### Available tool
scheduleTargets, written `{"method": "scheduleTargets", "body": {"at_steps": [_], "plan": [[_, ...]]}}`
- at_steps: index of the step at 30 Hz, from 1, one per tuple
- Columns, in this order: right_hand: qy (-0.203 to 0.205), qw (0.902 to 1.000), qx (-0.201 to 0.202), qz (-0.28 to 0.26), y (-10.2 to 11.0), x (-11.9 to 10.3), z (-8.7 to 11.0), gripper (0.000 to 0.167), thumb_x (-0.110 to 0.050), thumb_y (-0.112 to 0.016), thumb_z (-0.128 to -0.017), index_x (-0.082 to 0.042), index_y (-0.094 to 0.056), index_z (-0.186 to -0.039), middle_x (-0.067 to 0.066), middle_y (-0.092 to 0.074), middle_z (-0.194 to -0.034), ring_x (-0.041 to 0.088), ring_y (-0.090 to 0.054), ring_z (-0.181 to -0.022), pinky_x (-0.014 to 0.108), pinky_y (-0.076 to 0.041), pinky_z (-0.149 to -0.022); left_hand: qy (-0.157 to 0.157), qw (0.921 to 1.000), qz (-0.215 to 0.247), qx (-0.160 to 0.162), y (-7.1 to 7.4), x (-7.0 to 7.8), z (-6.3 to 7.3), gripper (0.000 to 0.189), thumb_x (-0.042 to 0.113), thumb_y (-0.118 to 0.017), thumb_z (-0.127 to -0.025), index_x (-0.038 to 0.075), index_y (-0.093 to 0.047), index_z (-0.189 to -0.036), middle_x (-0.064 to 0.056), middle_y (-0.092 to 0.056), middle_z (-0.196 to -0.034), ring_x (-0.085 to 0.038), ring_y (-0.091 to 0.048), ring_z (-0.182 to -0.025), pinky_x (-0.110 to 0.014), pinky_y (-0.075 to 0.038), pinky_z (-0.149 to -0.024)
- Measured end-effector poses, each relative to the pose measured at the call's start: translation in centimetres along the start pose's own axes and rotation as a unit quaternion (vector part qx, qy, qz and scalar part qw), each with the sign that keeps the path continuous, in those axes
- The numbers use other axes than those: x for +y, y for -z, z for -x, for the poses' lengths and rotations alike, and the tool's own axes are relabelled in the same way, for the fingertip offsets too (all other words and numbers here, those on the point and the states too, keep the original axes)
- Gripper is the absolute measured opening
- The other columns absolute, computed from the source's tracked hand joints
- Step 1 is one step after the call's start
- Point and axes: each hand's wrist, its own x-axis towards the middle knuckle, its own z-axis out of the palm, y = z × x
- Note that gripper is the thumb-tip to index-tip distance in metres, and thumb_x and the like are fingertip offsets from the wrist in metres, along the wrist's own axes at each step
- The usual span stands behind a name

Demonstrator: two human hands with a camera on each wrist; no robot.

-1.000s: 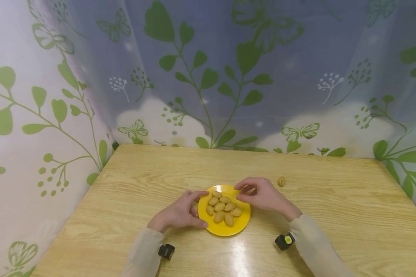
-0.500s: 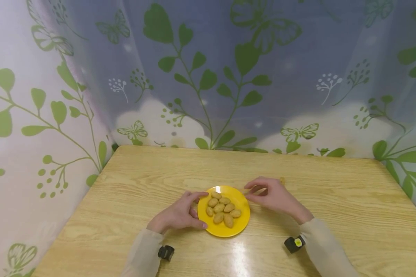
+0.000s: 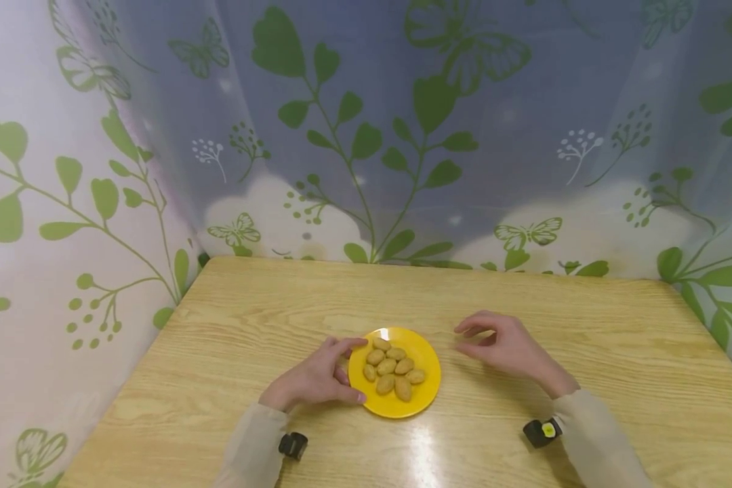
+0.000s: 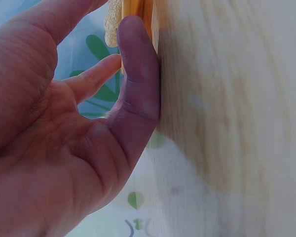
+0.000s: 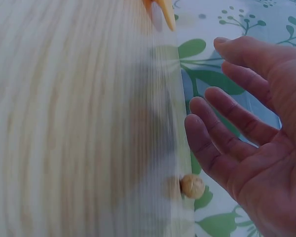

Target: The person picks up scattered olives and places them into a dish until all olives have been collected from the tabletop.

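Note:
A yellow plate [image 3: 423, 400] holds several tan walnuts [image 3: 386, 366] gathered near its middle. My left hand [image 3: 317, 373] grips the plate's left side, with thumb and index finger over the rim; in the left wrist view a finger [image 4: 138, 74] curls beside the plate's edge, low against the tabletop. My right hand [image 3: 506, 346] is to the right of the plate, above the table, with fingers loosely bent and nothing held. In the right wrist view a single walnut [image 5: 192, 186] lies on the table below that hand's fingers; in the head view the hand hides it.
The wooden table [image 3: 268, 305] meets a patterned curtain [image 3: 366, 135] of leaves and butterflies at its back and left. A black wrist camera [image 3: 293, 444] is worn on the left arm, another camera [image 3: 541, 432] on the right.
My right hand has moved from the plate's right rim off to the right, passing in front of the lone walnut. My left hand and the plate have stayed in place.

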Motion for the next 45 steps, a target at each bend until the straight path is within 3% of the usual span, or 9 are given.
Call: {"method": "scheduleTargets", "body": {"at_steps": [16, 31, 41, 45], "plan": [[0.01, 0.9975, 0.03, 0.064, 2.4, 1.5, 1.4, 0.023, -0.016, -0.081, -0.089, -0.011, -0.076, -0.111, 0.005, -0.073, -0.113, 0.029, -0.071, -0.101, 0.025, -0.059, -0.077, 0.007, 0.9999, -0.007, 0.003, 0.0, 0.1, 0.1, 0.089, 0.027, -0.09, -0.079, 0.023, -0.043, -0.154, -0.015, -0.042, -0.14, -0.013, -0.061, -0.089, -0.026, -0.051, -0.081], [-0.001, 0.9956, 0.055, 0.076, 4.1, 3.4, 1.0, 0.023, -0.015, -0.082, -0.087, -0.011, -0.076, -0.108, 0.008, -0.07, -0.11, 0.024, -0.069, -0.098, 0.023, -0.059, -0.072, -0.003, 1.0, -0.002, -0.001, 0.1, 0.2, 0.2, 0.088, 0.024, -0.09, -0.079, 0.02, -0.043, -0.154, -0.017, -0.042, -0.141, -0.015, -0.061, -0.088, -0.027, -0.051, -0.081], [-0.024, 0.9946, 0.029, 0.096, 5.2, 4.1, 0.7, 0.03, -0.021, -0.08, -0.09, -0.009, -0.073, -0.117, 0.015, -0.068, -0.122, 0.035, -0.069, -0.104, 0.021, -0.058, -0.076, 0.001, 1.0, -0.006, 0.002, 0.1, 0.0, 0.1, 0.088, 0.026, -0.09, -0.079, 0.022, -0.043, -0.154, -0.017, -0.042, -0.141, -0.014, -0.061, -0.088, -0.027, -0.051, -0.082], [-0.041, 0.9934, 0.016, 0.106, 5.4, 4.6, 0.4, 0.034, -0.024, -0.08, -0.09, -0.011, -0.072, -0.12, 0.015, -0.07, -0.121, 0.033, -0.07, -0.104, 0.028, -0.057, -0.076, 0.002, 1.0, -0.003, 0.002, 0.1, -0.1, 0.0, 0.088, 0.026, -0.09, -0.08, 0.022, -0.044, -0.154, -0.016, -0.042, -0.142, -0.014, -0.061, -0.088, -0.027, -0.051, -0.082]]}}
